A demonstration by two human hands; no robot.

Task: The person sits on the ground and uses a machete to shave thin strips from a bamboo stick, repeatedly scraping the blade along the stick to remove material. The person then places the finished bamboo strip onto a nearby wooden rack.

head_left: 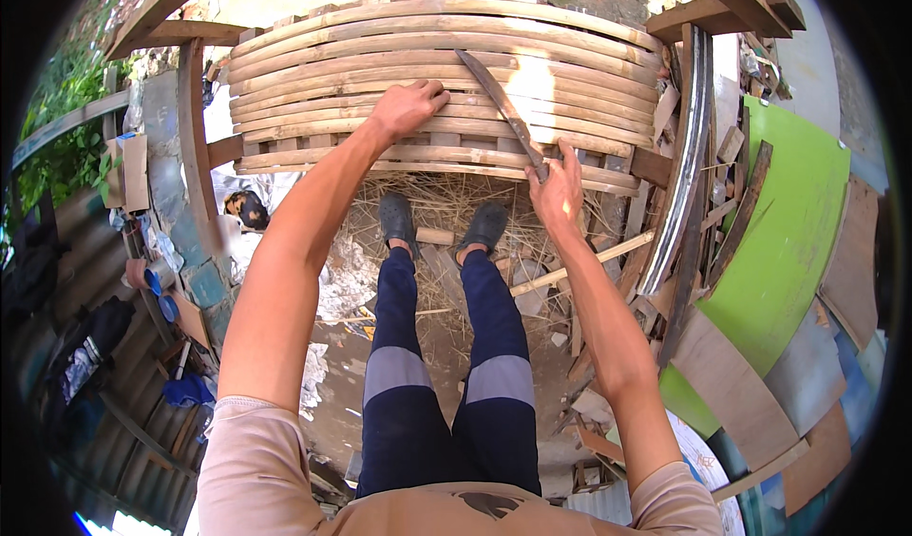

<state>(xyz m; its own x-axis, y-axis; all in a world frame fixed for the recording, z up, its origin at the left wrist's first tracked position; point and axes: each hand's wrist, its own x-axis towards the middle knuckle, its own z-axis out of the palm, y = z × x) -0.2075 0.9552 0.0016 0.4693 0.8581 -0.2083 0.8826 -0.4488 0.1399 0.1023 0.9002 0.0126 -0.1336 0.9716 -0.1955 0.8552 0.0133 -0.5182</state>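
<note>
A bench-like rack of long split bamboo slats (332,49) stretches across in front of me. My left hand (408,108) rests on its middle slats, fingers curled in; whether they grip a slat is hidden. In my right hand (559,189), at the rack's near edge right of centre, is the handle of a machete (496,91). Its dark blade lies slanted over the slats, the tip pointing away and to the left. One finger of that hand reaches forward beside the handle. The blade is apart from my left hand.
Wooden posts (195,127) frame the rack at both sides. Below it, straw (446,180) and a bamboo stick (579,265) lie around my feet. A green panel (788,213) and plywood sheets (736,384) lean at the right. Corrugated metal (123,346) stands at the left.
</note>
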